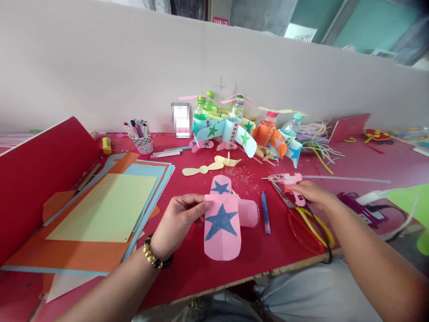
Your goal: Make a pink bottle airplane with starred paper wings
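My left hand [182,219] pinches the edge of a pink paper wing [221,248] that carries a blue star. Behind the wing lies a pink paper tube [250,213], and a second rounded end with a blue star [220,184] shows beyond it. At the right, my right hand [313,193] is closed on a pink hot glue gun [290,179], its nozzle pointing left and a long glue stick [351,179] sticking out behind. Scissors [290,219] with red handles and a yellow-handled tool [313,223] lie under it. A blue pen [265,212] rests between my hands.
Bottle-and-paper airplanes [234,129] stand along the wall. Yellow paper propellers [203,170] lie before them. Coloured paper sheets [103,205] are stacked left, near a pen cup [142,143]. A purple power strip [362,210] with cords sits right. The table's front edge [208,293] is close.
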Tool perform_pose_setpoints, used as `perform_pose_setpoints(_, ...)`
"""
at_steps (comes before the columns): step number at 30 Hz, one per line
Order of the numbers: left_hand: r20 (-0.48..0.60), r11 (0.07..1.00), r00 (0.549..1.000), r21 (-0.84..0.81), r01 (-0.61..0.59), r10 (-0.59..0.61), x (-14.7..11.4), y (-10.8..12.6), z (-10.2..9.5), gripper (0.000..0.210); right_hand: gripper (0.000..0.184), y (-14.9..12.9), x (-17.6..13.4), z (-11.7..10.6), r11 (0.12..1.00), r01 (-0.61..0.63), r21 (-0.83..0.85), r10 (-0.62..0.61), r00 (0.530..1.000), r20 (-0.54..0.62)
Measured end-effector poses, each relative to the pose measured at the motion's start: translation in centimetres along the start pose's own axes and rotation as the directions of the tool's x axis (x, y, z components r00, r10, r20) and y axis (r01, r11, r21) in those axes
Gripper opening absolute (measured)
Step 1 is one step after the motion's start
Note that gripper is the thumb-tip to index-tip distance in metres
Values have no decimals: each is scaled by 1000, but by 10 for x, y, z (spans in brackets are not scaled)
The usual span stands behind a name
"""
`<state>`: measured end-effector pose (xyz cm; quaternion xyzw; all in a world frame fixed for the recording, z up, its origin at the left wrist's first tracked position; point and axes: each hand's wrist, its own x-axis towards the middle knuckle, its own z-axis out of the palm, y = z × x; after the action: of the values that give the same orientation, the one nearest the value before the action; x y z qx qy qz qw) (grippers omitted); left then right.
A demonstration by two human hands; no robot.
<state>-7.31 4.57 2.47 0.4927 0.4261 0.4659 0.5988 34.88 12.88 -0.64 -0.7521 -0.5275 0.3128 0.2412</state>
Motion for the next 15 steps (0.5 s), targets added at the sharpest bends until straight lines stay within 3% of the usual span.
perform_pose_setpoints(2, 25, 1000, 1000, -17, 18, -18, -2, 0, 2, 20, 30, 0, 1, -6, 989, -25, -148, 32, 998, 45)
perform_pose_setpoints(4, 46, 999, 998, -36, 35, -33, -3, -1, 4, 20, 34, -3, 0, -12, 966, -7, -257, 11, 1000, 14)
perform_pose_setpoints(6, 62, 997, 997, -56, 53, -50, -4, -2, 6, 20, 44, -9, -8, -16, 940, 38, -340, -58, 997, -50)
perform_pose_setpoints(8, 71, 994, 995, -77, 75, -69, -4, -1, 8, 21, 42, -17, -23, -15, 914, 95, -395, -159, 979, -131)
perform_pose_setpoints(12, 82, 985, 989, -114, 129, -120, -5, 0, 11, 21, 27, -41, -79, 11, 853, 284, -438, -434, 852, -292)
perform_pose_setpoints(13, 88, 983, 987, -116, 143, -133, -6, 0, 11, 21, 22, -48, -95, 22, 810, 384, -443, -538, 788, -301)
perform_pose_setpoints(14, 95, 981, 985, -113, 155, -144, -7, -1, 13, 22, 17, -55, -111, 32, 652, 593, -473, -750, 599, -282)
perform_pose_setpoints(15, 103, 981, 983, -105, 164, -154, -8, -2, 14, 23, 18, -62, -124, 43, 465, 736, -492, -885, 404, -232)
